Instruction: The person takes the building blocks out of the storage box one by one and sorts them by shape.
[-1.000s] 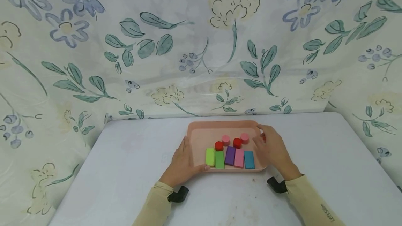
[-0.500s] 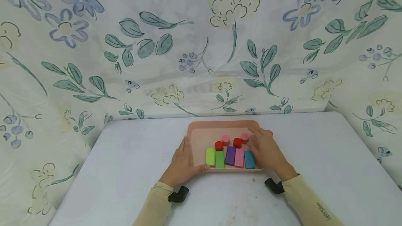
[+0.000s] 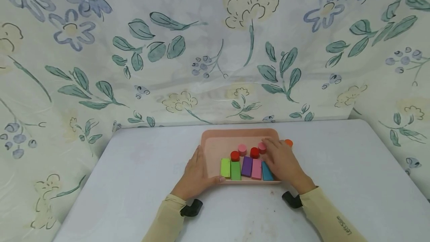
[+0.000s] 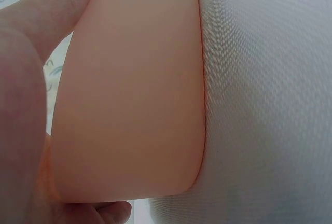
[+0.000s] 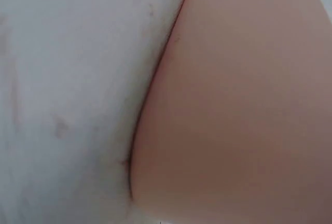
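Note:
A shallow pink tray (image 3: 215, 132) stands on the white table, holding round pieces and rectangular blocks. My left hand (image 3: 193, 176) grips its front left corner, fingers along the left wall and thumb over the front rim; the left wrist view shows the tray's wall (image 4: 129, 89) close up. My right hand (image 3: 282, 161) reaches over the right side, fingertips right at a pink round piece (image 3: 262, 147), the thumb lower and apart. A blue block (image 3: 267, 171) is partly covered by that hand. In the right wrist view only the tray's outer wall (image 5: 233, 110) and table show.
Light green (image 3: 225, 168), green (image 3: 236, 170), purple (image 3: 246, 166) and pink (image 3: 256, 169) blocks line the tray's front. Behind them are red pieces (image 3: 234, 155) (image 3: 254, 152) and another pink piece (image 3: 242, 149). An orange round thing (image 3: 288, 143) shows beyond my right hand, outside the tray.
My right hand has moved left from the tray's right edge to the rear pink round piece. The orange round thing has come into view behind it. The left hand and tray stay put.

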### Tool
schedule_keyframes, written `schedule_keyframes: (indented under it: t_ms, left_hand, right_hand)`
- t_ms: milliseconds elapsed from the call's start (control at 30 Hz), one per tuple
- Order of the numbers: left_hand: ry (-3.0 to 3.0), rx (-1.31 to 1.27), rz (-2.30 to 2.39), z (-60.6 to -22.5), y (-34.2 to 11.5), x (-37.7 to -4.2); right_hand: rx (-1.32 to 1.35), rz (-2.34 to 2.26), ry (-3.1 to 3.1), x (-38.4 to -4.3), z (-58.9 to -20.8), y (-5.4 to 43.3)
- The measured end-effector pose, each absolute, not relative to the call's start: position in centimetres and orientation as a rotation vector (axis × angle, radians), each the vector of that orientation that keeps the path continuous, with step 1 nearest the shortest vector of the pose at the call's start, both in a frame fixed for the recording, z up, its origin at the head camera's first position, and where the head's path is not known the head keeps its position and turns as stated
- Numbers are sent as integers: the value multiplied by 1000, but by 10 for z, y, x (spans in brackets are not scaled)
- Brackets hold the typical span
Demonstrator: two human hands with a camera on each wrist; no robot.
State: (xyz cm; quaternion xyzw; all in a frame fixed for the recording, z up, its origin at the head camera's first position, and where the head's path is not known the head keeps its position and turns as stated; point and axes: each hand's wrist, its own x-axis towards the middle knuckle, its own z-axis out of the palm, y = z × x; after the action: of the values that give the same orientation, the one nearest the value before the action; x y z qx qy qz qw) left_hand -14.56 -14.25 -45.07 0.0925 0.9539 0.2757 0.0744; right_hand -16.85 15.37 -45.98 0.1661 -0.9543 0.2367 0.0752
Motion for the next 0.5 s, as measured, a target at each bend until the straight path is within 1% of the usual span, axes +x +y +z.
schedule_keyframes:
  t_ms: [333, 500]
  left_hand:
    - [2850, 257, 838, -451, -142, -146]
    - [2855, 259, 840, -452, -142, -146]
  right_hand:
    - [573, 530, -2874, -167, -464, 154]
    - [562, 548, -2869, -168, -465, 154]
